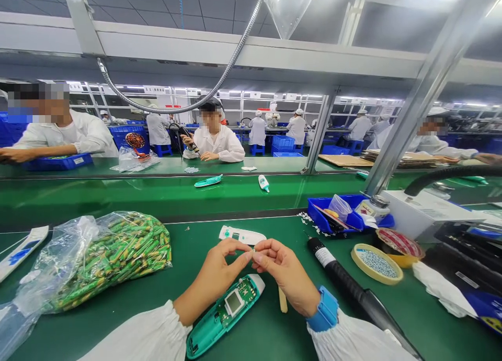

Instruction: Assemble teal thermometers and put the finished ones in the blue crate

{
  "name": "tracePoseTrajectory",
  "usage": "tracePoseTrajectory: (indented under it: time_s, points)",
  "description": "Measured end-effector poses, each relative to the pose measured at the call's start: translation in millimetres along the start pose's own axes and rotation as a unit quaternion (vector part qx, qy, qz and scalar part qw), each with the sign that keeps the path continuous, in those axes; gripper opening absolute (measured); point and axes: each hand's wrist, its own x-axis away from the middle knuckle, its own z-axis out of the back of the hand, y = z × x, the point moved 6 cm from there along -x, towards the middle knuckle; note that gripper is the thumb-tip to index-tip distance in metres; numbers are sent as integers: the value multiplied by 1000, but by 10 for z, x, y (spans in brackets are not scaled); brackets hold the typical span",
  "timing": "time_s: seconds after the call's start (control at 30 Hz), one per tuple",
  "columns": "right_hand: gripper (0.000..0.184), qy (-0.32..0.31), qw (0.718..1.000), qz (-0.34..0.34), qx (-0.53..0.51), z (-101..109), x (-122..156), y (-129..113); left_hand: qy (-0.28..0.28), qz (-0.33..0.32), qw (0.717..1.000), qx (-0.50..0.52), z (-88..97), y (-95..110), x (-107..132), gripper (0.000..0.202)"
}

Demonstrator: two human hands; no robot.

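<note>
My left hand [227, 264] and my right hand [279, 264] meet at the fingertips over the bench. Both are pinched on a tiny pale piece between them, too small to name. Below them lies a teal device half-shell [206, 327], with a green circuit board [248, 293] and a small grey display [234, 303] in it. Just beyond my fingers rests a white device cover [243, 236] with a window and teal buttons. A flat wooden stick [283, 300] lies partly under my right hand, whose wrist wears a blue band [324, 308].
A clear bag of green circuit boards [129, 251] lies left. On the right are a black electric screwdriver [341, 277], a round dish of small screws [377, 264] and a blue bin [325, 222]. Teal [208, 181] and white [264, 183] device parts sit on the green conveyor [168, 193]; co-workers sit beyond.
</note>
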Motion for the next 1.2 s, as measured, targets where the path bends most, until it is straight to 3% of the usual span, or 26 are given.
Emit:
tracePoseTrajectory:
  time_s: [0.3, 0.5, 0.6, 0.73, 1.03, 1.13, 1.2]
  points:
    - [28, 49, 998, 16, -17, 12, 43, 0, 25, -7, 999, -35, -9, 56, 60, 14]
    - [30, 88, 992, 13, -86, -6, 43, 41, 66, -76, 991, -86, 2, 211, 127, 15]
    - [33, 98, 986, -4, -138, 22, 58, 35, 70, -24, 996, -42, 25, 186, 112, 13]
    - [33, 79, 984, -30, -159, 8, 138, 0, 32, 69, 997, 22, 0, 77, 95, 19]
    - [29, 80, 996, -12, -25, -47, 269, -20, -19, 98, 994, 54, -120, 30, 122, 29]
    - [28, 95, 995, -1, 0, 78, 430, -104, -28, 107, 992, 54, -103, 11, 142, 34]
    - [29, 128, 991, 9, 47, 301, 623, -187, -21, 116, 993, 30, -40, -72, 191, 39]
